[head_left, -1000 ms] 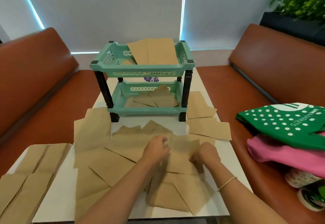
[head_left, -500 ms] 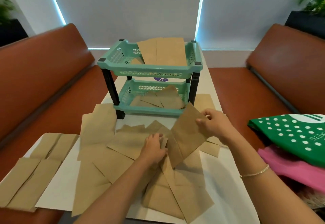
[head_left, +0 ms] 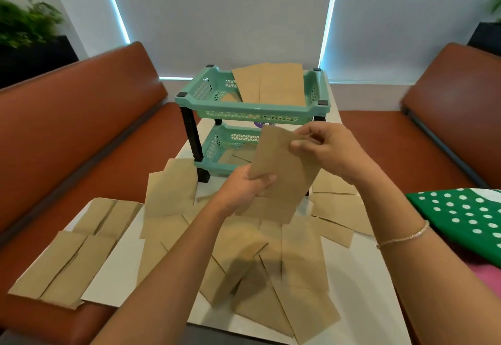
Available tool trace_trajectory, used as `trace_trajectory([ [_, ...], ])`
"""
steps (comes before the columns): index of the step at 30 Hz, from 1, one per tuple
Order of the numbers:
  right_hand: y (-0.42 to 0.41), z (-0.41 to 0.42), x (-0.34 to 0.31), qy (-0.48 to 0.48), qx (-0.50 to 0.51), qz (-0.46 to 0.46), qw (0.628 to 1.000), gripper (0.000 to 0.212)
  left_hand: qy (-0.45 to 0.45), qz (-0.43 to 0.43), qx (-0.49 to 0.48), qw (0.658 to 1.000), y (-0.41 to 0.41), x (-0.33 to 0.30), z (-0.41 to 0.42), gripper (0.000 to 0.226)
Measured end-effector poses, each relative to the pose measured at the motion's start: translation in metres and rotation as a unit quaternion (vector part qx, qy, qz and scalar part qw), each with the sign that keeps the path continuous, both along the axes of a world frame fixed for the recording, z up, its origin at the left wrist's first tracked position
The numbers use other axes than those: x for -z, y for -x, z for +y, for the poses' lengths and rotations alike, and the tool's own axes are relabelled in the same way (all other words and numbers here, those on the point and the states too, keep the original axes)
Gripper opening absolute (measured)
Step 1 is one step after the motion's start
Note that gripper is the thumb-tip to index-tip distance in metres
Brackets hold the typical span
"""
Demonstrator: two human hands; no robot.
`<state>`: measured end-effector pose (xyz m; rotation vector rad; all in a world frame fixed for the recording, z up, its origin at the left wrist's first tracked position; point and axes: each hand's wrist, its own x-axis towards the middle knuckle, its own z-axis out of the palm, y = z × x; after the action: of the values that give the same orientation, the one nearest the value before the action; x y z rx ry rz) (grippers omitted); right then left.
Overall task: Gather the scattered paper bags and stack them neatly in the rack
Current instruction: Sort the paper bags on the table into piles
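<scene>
Aloft, paper bag (head_left: pixel 282 171) — pinched, both hands

Flat brown paper bags and a two-tier teal plastic rack (head_left: pixel 252 113) with black legs.

One flat brown paper bag (head_left: pixel 284 171) is raised, tilted, before the rack's lower tier. Many more brown bags (head_left: pixel 271 263) lie overlapping on the tabletop; several lean in the top tray (head_left: pixel 271 84), a few lie in the lower.

Café booth: facing leather benches (head_left: pixel 81 117), narrow table (head_left: pixel 360 277)
</scene>
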<state>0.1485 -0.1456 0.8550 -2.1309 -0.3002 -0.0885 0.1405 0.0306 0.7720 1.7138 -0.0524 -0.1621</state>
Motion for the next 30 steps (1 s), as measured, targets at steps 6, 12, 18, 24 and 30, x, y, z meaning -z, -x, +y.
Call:
trace_trajectory([
  [6,0.000,0.041,0.106,-0.065,0.143,0.130,0.979,0.030,-0.070,0.005,-0.225,0.972,0.005,0.013,0.046,0.032],
  [12,0.023,0.097,0.194,0.275,0.036,0.182,0.943,0.066,-0.072,0.029,-0.297,0.952,0.011,0.013,0.078,0.041],
  [18,0.013,0.104,0.201,0.248,0.061,0.229,0.939,0.050,-0.051,0.037,-0.333,0.941,0.020,0.021,0.100,0.042],
  [24,0.002,0.101,0.166,0.090,0.057,0.205,0.973,0.010,0.013,0.031,-0.403,0.915,0.022,0.024,0.112,0.031],
  [30,0.005,0.097,0.100,-0.021,0.103,0.031,0.994,0.011,0.020,0.032,-0.442,0.896,0.022,0.018,0.112,0.036],
])
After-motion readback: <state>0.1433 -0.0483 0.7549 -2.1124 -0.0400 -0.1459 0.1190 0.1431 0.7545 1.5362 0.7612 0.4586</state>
